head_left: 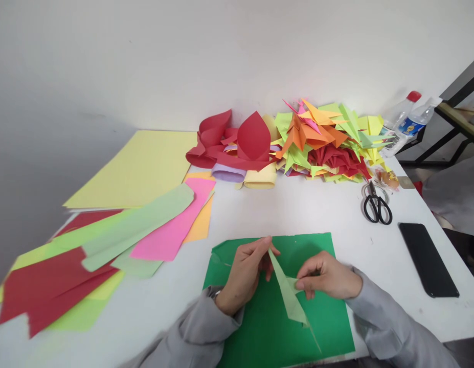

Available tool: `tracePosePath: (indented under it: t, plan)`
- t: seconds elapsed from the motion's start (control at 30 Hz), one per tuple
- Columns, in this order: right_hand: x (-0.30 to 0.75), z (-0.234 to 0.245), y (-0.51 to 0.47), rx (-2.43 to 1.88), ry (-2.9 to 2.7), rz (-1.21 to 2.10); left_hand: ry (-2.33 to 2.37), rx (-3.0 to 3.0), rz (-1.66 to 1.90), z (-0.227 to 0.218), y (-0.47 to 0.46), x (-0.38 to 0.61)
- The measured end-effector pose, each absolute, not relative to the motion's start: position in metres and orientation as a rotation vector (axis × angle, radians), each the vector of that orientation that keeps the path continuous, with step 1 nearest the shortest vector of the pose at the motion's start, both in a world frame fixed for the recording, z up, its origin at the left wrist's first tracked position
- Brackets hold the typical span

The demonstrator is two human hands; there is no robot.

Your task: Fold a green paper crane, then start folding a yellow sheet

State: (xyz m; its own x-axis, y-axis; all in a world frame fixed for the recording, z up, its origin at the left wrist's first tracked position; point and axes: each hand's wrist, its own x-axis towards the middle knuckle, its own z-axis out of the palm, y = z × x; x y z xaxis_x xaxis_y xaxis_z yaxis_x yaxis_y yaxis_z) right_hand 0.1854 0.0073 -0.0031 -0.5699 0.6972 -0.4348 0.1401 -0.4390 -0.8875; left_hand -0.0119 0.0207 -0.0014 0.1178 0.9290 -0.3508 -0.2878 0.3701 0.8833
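Note:
A pale green piece of folded paper (287,297) is held up over a dark green sheet (260,327). My left hand (246,271) pinches its narrow upper end between thumb and fingers. On the other side my right hand (324,276) grips a small flap at the paper's right edge, fingers closed. The wide lower end of the folded paper hangs free, slanting down to the right. Part of my left hand's fingers is hidden behind the hand itself.
Coloured paper strips (163,232) overlap at left, near a yellow sheet (133,166). Folded paper pieces (329,138) are heaped along the wall beside red paper shapes (254,138). Scissors (377,207), a black phone (428,260) and plastic bottles (413,122) lie or stand at right.

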Motion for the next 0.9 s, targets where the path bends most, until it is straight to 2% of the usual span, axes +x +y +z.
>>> tracePosePath:
  t: [0.3,0.63,0.9]
  plan:
    - [0.1869,-0.0035,0.0137,-1.16,-1.152,1.986,0.698,0.93,0.721,-0.0014,0.0144,-0.0143]
    - [0.1862,-0.0024,0.0144,-1.164,-1.12,1.963,0.762,0.941,0.72,-0.0026,0.015,-0.0131]
    - [0.1858,-0.0009,0.0143,-1.234,-1.1,1.73,0.883,0.907,0.901,-0.0003,0.0174,-0.0129]
